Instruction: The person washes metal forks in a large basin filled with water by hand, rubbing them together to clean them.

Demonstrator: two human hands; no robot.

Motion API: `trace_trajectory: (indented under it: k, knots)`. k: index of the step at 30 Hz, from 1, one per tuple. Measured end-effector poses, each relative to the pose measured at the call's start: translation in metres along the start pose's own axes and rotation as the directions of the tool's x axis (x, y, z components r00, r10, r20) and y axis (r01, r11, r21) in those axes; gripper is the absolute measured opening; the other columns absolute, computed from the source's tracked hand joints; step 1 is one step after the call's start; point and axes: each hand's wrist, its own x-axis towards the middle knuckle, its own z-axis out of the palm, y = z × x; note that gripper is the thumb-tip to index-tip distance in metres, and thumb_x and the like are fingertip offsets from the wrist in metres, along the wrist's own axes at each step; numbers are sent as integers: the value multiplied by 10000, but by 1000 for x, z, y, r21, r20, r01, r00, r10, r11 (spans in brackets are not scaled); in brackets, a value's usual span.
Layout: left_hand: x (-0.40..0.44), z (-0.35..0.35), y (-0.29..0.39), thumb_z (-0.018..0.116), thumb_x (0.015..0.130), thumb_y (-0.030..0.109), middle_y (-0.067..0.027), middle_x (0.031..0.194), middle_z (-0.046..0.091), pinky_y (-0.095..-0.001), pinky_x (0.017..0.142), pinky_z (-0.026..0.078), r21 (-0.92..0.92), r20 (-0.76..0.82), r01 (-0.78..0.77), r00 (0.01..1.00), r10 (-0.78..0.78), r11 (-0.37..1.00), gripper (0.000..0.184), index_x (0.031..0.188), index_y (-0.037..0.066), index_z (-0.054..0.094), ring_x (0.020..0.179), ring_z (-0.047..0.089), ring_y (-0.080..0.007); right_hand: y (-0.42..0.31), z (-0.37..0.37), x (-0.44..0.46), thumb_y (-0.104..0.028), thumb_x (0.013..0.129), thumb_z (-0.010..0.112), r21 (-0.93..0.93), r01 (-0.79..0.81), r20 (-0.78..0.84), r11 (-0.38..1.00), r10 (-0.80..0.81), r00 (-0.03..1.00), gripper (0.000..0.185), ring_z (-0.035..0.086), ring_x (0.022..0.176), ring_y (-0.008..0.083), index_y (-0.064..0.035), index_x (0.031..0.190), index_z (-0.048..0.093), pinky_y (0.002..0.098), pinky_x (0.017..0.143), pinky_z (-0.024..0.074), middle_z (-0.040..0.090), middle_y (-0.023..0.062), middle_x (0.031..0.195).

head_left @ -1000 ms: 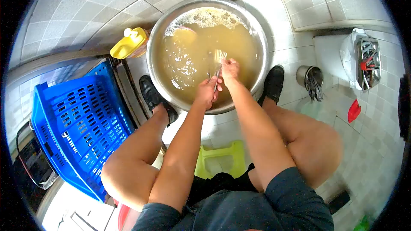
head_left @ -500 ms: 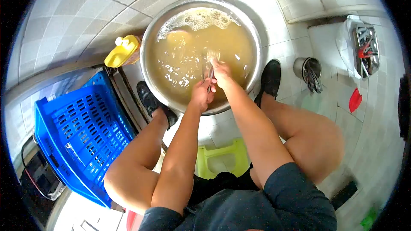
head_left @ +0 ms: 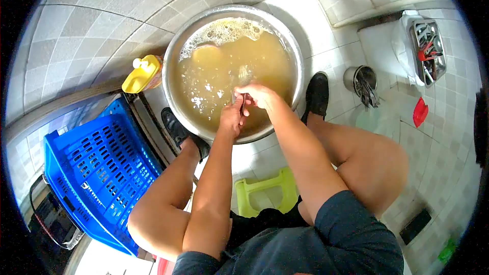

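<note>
A wide metal basin (head_left: 297,66) holds cloudy yellowish water with foam along its far side. Over its near half, my left hand (head_left: 234,115) is closed round the handle of a metal utensil (head_left: 243,102). My right hand (head_left: 256,93) reaches in from the right, its fingers bent against the utensil and touching my left. Just beyond my fingers a pale brush-like head (head_left: 245,73) shows at the water; whether my right hand grips it is hard to make out. A round, pale object (head_left: 207,53) lies partly under the water near the foam.
A yellow bottle (head_left: 142,74) stands left of the basin, a blue crate (head_left: 104,165) below it. At right are a metal pot of utensils (head_left: 364,82), a metal tray of cutlery (head_left: 429,53) and a red object (head_left: 420,112). A green stool (head_left: 266,191) stands below the basin.
My right hand has moved down the utensil, closer to my left hand, and its fingers have shifted. The whole view has moved slightly, the basin now lower and further left.
</note>
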Motion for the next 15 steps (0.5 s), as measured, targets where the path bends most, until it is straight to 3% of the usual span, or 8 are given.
trace_trajectory:
  k: [1,3,5,7,10,11,13,15]
  knots:
    - [1,-1,0,572,963,415,-1,564,529,-246,355,237,-20,-38,-37,999,37,999,316,865,123,645,378,333,-97,1,1,-2,-253,889,656,-101,-96,29,990,99,995,167,582,616,157,-86,891,650,314,444,405,639,22,738]
    - [2,-1,-3,590,954,407,2,575,536,-246,356,233,-16,-24,-58,998,57,998,298,856,133,657,384,341,-89,3,5,-3,-329,893,654,-126,14,23,992,-11,1000,226,591,637,148,-105,928,654,321,466,413,640,-3,748]
    - [3,2,-11,597,950,398,14,579,524,-242,357,240,56,-139,-91,985,98,994,294,838,133,661,396,357,-77,5,12,2,-375,892,658,134,-3,-121,991,19,992,275,591,638,151,-107,952,645,321,493,424,637,3,739]
    - [2,6,-12,602,947,390,28,568,500,-237,359,247,47,-149,-125,980,130,991,293,830,128,665,402,362,-67,8,13,9,-346,881,683,214,-2,-171,977,40,984,259,598,632,161,-104,958,635,326,498,436,633,19,720]
    - [-2,5,-7,613,940,387,40,559,475,-227,370,262,45,-88,-93,991,97,995,295,830,119,666,422,369,-59,-1,13,12,-210,879,701,210,217,-292,953,-150,945,208,624,636,194,-68,982,588,343,478,488,631,61,782]
    - [-4,6,-5,613,940,387,40,559,475,-227,370,262,47,-90,-94,991,97,995,295,830,119,666,422,369,-59,-4,13,11,-210,879,701,212,217,-290,953,-150,945,208,624,636,194,-68,982,588,343,478,488,631,61,782]
    - [-4,6,-3,571,947,425,51,568,434,-259,393,245,179,-72,-64,994,78,982,324,844,132,663,438,342,-80,-12,14,14,-229,883,702,111,368,-493,923,-271,827,214,616,591,183,-60,944,586,305,441,470,614,51,732]
    - [-4,8,-4,525,961,414,48,564,419,-261,395,250,173,-59,-92,993,103,981,339,852,121,657,436,326,-89,-13,13,14,-266,896,691,138,355,-498,925,-245,832,246,591,519,176,-52,940,579,293,424,465,612,52,723]
